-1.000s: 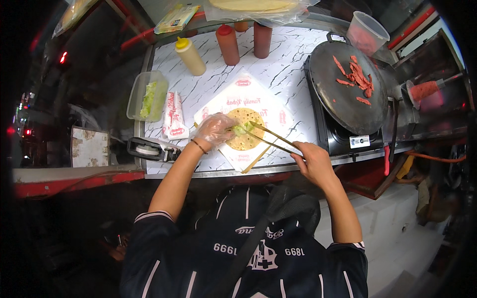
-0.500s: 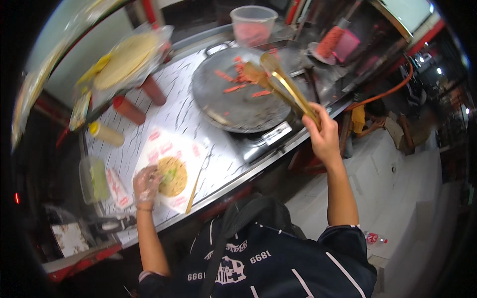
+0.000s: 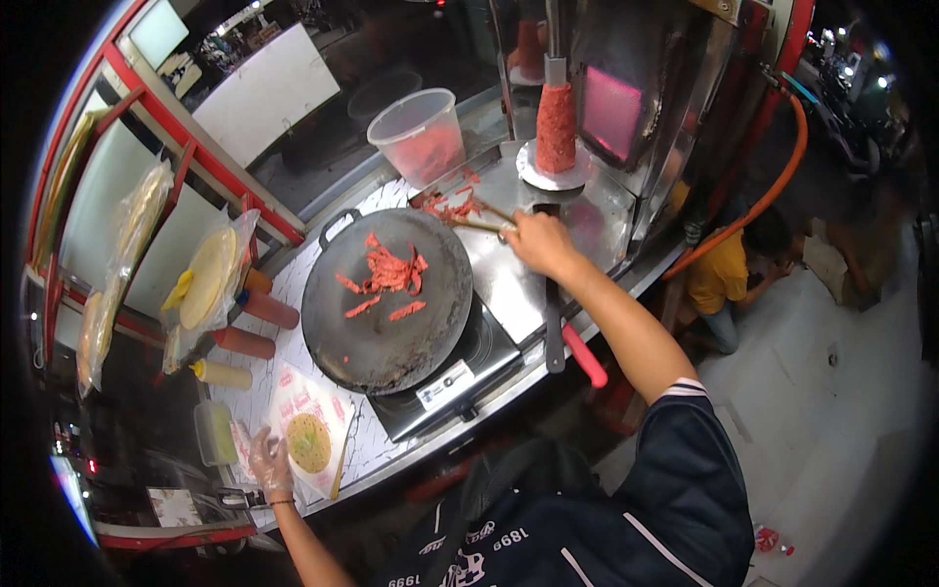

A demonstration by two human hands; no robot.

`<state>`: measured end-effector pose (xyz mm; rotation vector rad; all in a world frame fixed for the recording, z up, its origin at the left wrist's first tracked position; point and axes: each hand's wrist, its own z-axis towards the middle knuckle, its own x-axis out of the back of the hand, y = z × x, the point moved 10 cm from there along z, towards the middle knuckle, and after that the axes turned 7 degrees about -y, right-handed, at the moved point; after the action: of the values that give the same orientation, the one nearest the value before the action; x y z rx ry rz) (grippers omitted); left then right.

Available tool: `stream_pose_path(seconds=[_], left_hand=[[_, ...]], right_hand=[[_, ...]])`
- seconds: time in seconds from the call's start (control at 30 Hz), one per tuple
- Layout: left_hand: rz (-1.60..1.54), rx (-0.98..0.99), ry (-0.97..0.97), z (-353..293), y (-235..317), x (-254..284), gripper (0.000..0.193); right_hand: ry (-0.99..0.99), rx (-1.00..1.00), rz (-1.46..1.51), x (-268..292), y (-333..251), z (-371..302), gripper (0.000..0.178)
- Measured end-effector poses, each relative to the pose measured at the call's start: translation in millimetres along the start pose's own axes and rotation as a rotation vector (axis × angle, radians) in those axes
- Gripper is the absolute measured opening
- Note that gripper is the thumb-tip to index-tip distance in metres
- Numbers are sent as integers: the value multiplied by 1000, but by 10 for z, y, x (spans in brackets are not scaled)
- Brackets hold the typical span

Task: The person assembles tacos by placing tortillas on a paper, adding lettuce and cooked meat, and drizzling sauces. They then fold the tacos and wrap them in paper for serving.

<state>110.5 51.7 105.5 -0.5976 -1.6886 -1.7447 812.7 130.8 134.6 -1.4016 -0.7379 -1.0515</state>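
Note:
My right hand (image 3: 541, 245) is closed around golden tongs (image 3: 477, 226). Their tips reach into red meat shreds (image 3: 448, 207) lying on the metal tray beside the pan. More meat strips (image 3: 393, 270) are heaped in the black round pan (image 3: 411, 342) on the stove. My left hand (image 3: 271, 465), in a clear plastic glove, is open beside a small round flatbread (image 3: 309, 442) topped with green shreds. Under the flatbread lies printed white paper (image 3: 333, 406). A tub of green shreds (image 3: 217, 433) stands near my left hand.
A meat cone (image 3: 556, 127) stands on a spit by a glowing pink heater (image 3: 611, 112). Behind the pan is a clear bucket (image 3: 419, 137). Sauce bottles (image 3: 245, 342) and bagged flatbreads (image 3: 208, 279) are at left. A knife with a red handle (image 3: 584, 356) lies near the front edge.
My right hand has swung the tongs from above the pan to the shreds on the metal tray. My left hand has drawn back from the flatbread's green topping. The view has shifted.

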Motion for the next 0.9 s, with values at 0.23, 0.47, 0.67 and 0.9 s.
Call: stream_pose_path(seconds=[0.23,0.47,0.67,0.9], left_hand=[[-48,-78,41,-268,-351,89,45],[-207,101,73,-529,-818,33,46],[-19,53,53,-703,-681,72,41],[-120,19,168,-1067,-1178,446,40]], right_hand=[[109,258,-15,142,-113,10,24],[85,263,17,117,-236,140,26],[11,264,-69,-219,-243,333,26],[249,368,-19,568,-346,70,20]])
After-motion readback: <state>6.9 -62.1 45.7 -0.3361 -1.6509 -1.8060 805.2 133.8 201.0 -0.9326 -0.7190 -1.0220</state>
